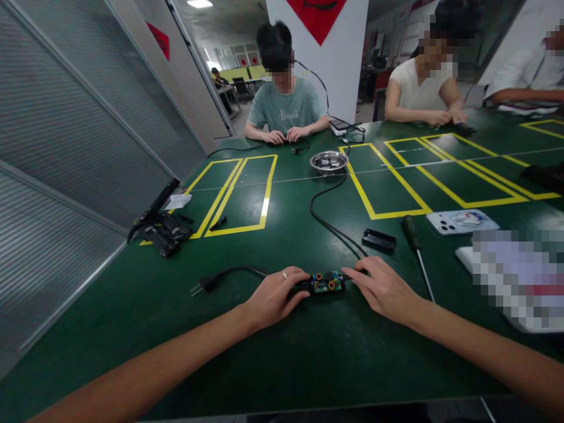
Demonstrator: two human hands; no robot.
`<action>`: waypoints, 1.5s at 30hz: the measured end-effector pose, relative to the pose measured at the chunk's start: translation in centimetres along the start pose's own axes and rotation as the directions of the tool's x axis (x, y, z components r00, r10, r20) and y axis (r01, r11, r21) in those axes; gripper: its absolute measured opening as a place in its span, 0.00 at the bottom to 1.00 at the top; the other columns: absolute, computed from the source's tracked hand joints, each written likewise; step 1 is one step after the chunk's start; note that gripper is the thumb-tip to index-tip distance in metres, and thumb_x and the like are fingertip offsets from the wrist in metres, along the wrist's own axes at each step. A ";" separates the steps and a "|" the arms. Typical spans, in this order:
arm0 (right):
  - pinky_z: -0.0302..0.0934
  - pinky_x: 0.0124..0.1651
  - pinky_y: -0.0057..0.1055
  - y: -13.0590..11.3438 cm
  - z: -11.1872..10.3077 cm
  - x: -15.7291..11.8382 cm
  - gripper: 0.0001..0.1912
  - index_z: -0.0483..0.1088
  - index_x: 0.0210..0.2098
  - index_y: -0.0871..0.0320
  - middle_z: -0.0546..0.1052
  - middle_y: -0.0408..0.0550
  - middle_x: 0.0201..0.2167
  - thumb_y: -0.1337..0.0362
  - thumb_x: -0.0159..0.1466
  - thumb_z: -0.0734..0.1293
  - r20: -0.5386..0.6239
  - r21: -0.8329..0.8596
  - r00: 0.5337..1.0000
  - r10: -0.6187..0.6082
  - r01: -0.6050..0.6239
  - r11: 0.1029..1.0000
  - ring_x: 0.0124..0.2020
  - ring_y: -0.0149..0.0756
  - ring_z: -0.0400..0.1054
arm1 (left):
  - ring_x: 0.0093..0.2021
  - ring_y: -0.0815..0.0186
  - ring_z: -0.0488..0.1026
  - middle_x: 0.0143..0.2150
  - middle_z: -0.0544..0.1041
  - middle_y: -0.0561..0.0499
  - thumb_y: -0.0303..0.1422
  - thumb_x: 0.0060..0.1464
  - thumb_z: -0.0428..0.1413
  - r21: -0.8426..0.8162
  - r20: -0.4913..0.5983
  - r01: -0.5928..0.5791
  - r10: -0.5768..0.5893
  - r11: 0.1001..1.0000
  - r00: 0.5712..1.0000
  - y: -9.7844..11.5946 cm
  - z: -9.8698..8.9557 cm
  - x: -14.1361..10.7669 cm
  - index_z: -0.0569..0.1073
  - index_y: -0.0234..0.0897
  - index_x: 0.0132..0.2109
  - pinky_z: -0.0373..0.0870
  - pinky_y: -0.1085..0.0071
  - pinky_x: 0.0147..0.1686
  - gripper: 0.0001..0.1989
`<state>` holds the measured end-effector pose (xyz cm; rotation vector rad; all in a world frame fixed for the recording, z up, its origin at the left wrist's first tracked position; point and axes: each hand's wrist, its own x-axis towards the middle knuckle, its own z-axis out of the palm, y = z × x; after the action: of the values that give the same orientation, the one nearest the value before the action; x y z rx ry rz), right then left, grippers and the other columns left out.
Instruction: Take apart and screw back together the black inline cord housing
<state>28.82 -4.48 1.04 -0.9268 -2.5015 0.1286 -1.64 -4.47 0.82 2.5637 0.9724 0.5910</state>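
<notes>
An open power adapter, its green circuit board [326, 282] exposed in a black shell, lies on the table in front of me. My left hand [275, 294] grips its left end between thumb and fingers, where a cord with a two-pin plug [206, 285] runs off leftwards. At the right end, the fingers of my right hand [381, 288] close on the black cable [328, 218], which leads away towards the bowl. Fingers partly hide both cable joints. A black cover piece [379, 240] rests just beyond my right hand.
Right of my right hand lies a screwdriver [412, 234], near a phone [462, 222] and a blurred white object [480, 276]. A metal bowl [329, 163] with small parts stands farther back. Black devices [161, 229] are piled at left. Several people sit across the green table [247, 376].
</notes>
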 end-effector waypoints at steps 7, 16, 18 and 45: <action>0.63 0.41 0.39 -0.5 -0.1 0.2 0.18 0.70 0.54 0.61 0.71 0.55 0.38 0.70 0.67 0.59 0.048 0.020 0.999 0.026 -0.027 0.999 0.39 0.38 0.64 | 0.42 0.64 0.71 0.44 0.72 0.45 0.30 0.64 0.49 -0.026 0.010 0.032 -0.032 0.999 0.999 -0.4 0.2 -0.4 0.68 0.37 0.51 0.71 0.66 0.42 0.10; 0.61 0.41 0.39 -0.8 0.6 0.3 0.17 0.72 0.51 0.65 0.71 0.54 0.37 0.69 0.66 0.60 0.039 0.039 0.999 0.017 -0.018 0.999 0.38 0.38 0.63 | 0.42 0.63 0.71 0.43 0.73 0.44 0.30 0.63 0.49 0.011 0.017 0.018 -0.018 1.000 1.000 -0.3 0.4 -0.5 0.69 0.36 0.51 0.71 0.65 0.41 0.11; 0.61 0.42 0.39 -0.8 0.9 0.3 0.17 0.71 0.51 0.65 0.71 0.54 0.37 0.69 0.66 0.60 0.040 0.028 0.999 0.026 -0.027 0.999 0.38 0.38 0.63 | 0.42 0.63 0.71 0.43 0.73 0.44 0.30 0.63 0.49 0.020 0.013 0.019 -0.020 1.000 1.000 -0.3 0.4 -0.4 0.70 0.36 0.50 0.72 0.65 0.41 0.11; 0.63 0.43 0.42 -1.4 2.0 -0.6 0.17 0.70 0.50 0.65 0.73 0.55 0.38 0.75 0.63 0.60 0.032 -0.091 0.999 0.010 -0.007 0.996 0.39 0.40 0.66 | 0.38 0.65 0.72 0.38 0.74 0.46 0.31 0.64 0.48 -0.006 -0.025 0.015 -0.015 1.000 1.000 -0.7 0.1 -0.6 0.72 0.36 0.47 0.70 0.69 0.36 0.10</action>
<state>27.47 -5.75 -0.60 -0.9789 -2.5515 0.0335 -2.39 -4.42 0.33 2.5478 0.9960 0.6219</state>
